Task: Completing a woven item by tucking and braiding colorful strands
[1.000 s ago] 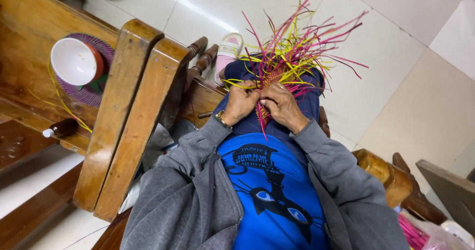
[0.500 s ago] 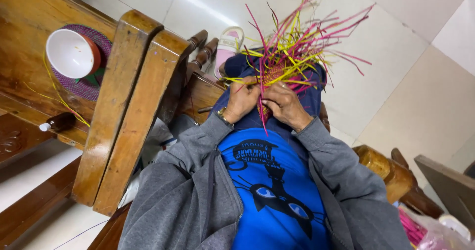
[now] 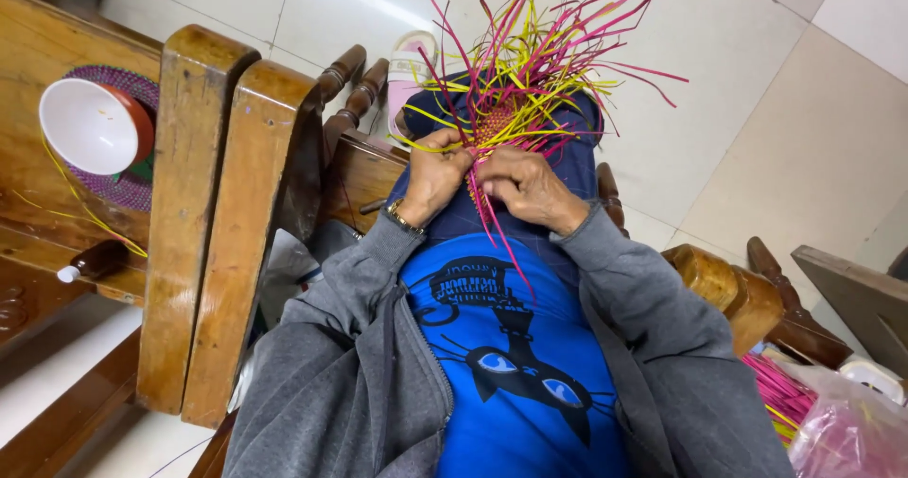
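Observation:
On my lap rests a partly woven piece (image 3: 496, 124) of pink and yellow strips, its loose ends (image 3: 558, 43) fanning up and outward. My left hand (image 3: 433, 177), with a bracelet at the wrist, pinches yellow strips at the piece's left edge. My right hand (image 3: 528, 187) presses its fingers on the lower edge, where long pink strips (image 3: 499, 234) trail down over my blue shirt. Both hands touch each other at the weave.
Wooden chair arms (image 3: 203, 223) stand at my left. Behind them a wooden table holds a white bowl (image 3: 87, 125) on a purple woven mat (image 3: 132, 187) and a small dark bottle (image 3: 95, 260). A plastic bag of pink strips (image 3: 832, 421) lies at the lower right. A sandal (image 3: 409, 71) sits on the tiled floor.
The view has shifted slightly; my hands keep working the strips at the weave, with the loose ends swaying a little higher.

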